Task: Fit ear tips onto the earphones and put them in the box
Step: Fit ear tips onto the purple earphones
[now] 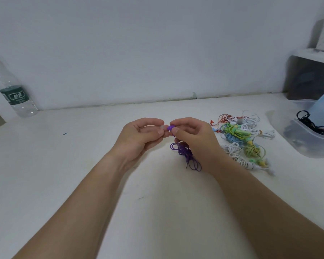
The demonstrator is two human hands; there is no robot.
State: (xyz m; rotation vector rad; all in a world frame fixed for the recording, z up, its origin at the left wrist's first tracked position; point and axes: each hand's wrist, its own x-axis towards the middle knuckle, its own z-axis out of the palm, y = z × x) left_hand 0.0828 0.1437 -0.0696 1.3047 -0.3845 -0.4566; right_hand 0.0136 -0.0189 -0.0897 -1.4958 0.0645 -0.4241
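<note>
Left hand (pixel 138 134), right hand (pixel 192 136), seemingly fingertip-to-fingertip

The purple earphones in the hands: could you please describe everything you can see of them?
The purple earphones are one wired set, plastic-looking. The rounded earbud is pinched by the right hand, while the left hand holds a pale translucent ear tip against it. The thin cable, coiled in loose loops, hangs below the right hand near the white table.

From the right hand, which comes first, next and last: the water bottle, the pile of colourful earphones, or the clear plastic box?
1. The pile of colourful earphones: nearest, just to the right of the right hand.
2. The clear plastic box: further right, past the pile.
3. The water bottle: farthest, far over on the left at the back.
</note>
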